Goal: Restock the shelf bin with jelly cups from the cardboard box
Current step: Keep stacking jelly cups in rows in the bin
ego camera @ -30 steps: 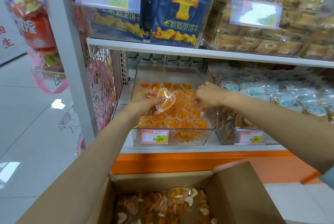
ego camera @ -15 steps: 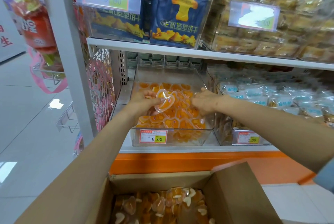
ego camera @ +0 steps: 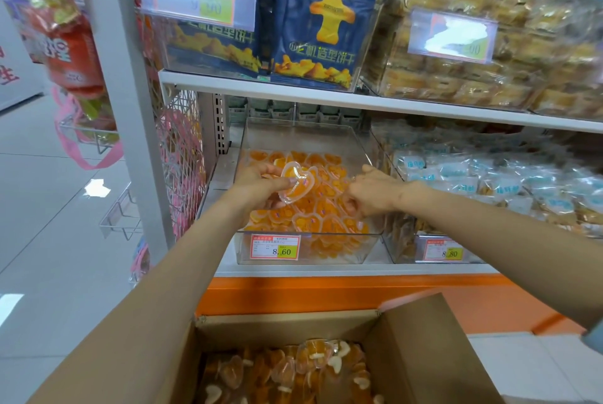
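A clear shelf bin [ego camera: 306, 248] on the lower shelf holds several orange heart-shaped jelly cups [ego camera: 321, 222]. My left hand [ego camera: 259, 183] is over the bin's left side and holds a few jelly cups [ego camera: 295, 183], tilted up on edge. My right hand [ego camera: 370, 193] is low over the bin's right side with its fingers curled down among the cups; what they hold is hidden. The cardboard box [ego camera: 287, 327] sits open at the bottom of the view, with more jelly cups [ego camera: 293, 371] inside.
A white shelf [ego camera: 391, 103] runs just above the bin, carrying blue biscuit bags [ego camera: 326, 31] and wrapped cakes [ego camera: 489, 54]. A neighbouring bin [ego camera: 434, 250] of pale packets stands on the right. A white upright post [ego camera: 130, 109] and wire racks lie to the left.
My right hand has come down and toward me along the bin's right side. My left hand has stayed over the left side, holding the tilted cups.
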`<state>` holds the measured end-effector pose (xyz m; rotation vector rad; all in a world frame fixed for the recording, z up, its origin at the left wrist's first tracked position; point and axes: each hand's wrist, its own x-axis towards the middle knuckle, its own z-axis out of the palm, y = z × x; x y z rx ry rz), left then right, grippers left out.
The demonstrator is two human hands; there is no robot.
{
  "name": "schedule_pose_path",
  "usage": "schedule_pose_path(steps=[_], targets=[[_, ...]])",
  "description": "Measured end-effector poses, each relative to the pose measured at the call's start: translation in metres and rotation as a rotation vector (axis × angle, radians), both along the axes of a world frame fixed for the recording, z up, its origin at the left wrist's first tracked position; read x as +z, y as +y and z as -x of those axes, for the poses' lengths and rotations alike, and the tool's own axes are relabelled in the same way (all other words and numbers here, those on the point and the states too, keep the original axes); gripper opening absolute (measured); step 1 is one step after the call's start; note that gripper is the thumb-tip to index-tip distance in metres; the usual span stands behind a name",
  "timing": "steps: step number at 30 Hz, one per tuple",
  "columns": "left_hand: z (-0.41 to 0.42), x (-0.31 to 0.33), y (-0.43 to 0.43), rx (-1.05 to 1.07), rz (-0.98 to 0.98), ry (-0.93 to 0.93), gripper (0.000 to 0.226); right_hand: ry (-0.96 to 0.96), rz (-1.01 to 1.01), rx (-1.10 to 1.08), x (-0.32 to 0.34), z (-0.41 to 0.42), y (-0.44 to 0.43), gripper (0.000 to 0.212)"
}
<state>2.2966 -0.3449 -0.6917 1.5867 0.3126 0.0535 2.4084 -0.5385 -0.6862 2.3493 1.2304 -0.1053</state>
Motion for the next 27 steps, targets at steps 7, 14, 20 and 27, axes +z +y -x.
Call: schedule_pose_path(steps=[7,14,20,27], targets=[[0.0,-0.001,0.003,-0.001,-0.002,0.016,0.042,-0.015,0.039,-0.031,0.004,0.007,0.009,0.031],[0.002,0.0,0.003,0.014,0.011,0.047,0.038,-0.03,0.031,-0.084,0.003,0.009,0.014,0.029],[0.004,0.001,0.003,0.007,0.029,0.072,0.022,0.334,-0.546,-0.319,0.019,0.008,0.023,0.012],[0.008,0.008,0.0,-0.004,0.089,0.06,0.015,1.043,-1.256,-0.612,0.02,0.035,0.051,0.007]])
